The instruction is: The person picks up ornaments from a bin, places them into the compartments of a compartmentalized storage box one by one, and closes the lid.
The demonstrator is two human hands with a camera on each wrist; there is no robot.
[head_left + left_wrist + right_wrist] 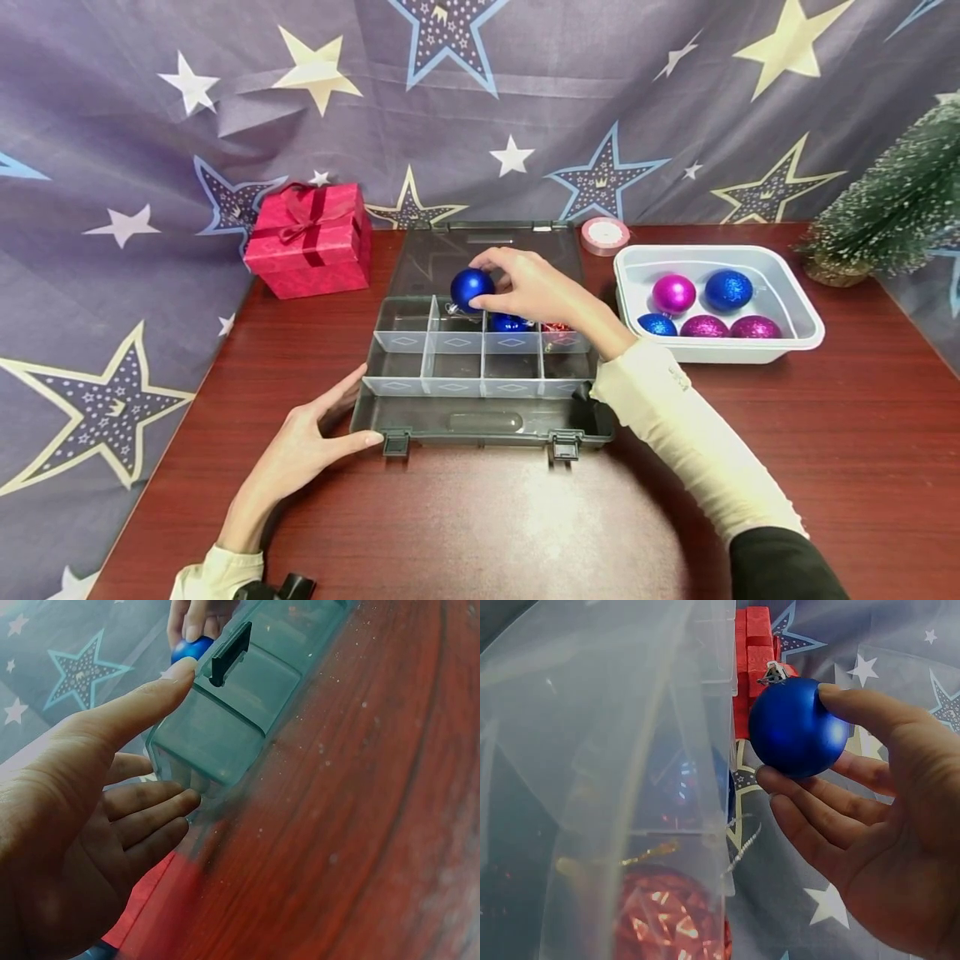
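Note:
My right hand (536, 287) pinches a matte blue Christmas ball (471, 289) between thumb and fingers, above the back row of a grey divided plastic box (480, 421). The ball's silver cap shows in the right wrist view. One compartment to the right holds a shiny blue ball (511, 323), and the back right compartment has a red faceted ornament (667, 915). At the box's front left corner rests my left hand (300, 442). Its thumb touches the front edge near a latch (230, 654), while the fingers extend fairly straight along the left side.
On the right stands a white tub (720, 354) with several pink and blue balls, beside a small frosted tree (888, 192). A red gift box (315, 258) sits back left. Behind the box's opened lid (427, 250) hangs a star-patterned cloth; a pink ribbon roll (605, 236) lies nearby.

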